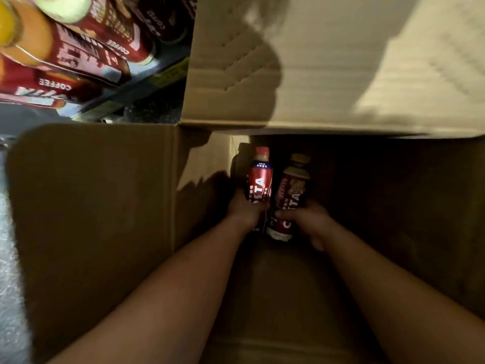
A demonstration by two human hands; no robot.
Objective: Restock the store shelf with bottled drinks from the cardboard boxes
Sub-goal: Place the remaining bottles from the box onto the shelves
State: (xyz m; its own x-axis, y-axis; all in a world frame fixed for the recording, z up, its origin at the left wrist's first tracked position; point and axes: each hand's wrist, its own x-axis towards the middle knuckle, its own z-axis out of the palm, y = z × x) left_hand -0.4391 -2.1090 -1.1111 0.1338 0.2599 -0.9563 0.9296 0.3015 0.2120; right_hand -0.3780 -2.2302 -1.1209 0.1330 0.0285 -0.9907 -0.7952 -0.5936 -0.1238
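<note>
Both my arms reach down into a deep, dark cardboard box (393, 232). My left hand (245, 210) grips a red coffee bottle with a pink cap and blue band (258, 179). My right hand (305, 219) grips a second dark red coffee bottle with a tan cap (291, 191). The two bottles lie side by side near the box's far wall, caps pointing away from me. The box floor around them is in shadow.
The box's left flap (91, 206) lies folded out, and the far flap (328, 61) stands up behind. At the top left a shelf holds red coffee bottles (86, 51) and an orange drink bottle (15, 32). Speckled grey floor (10, 258) shows at the left edge.
</note>
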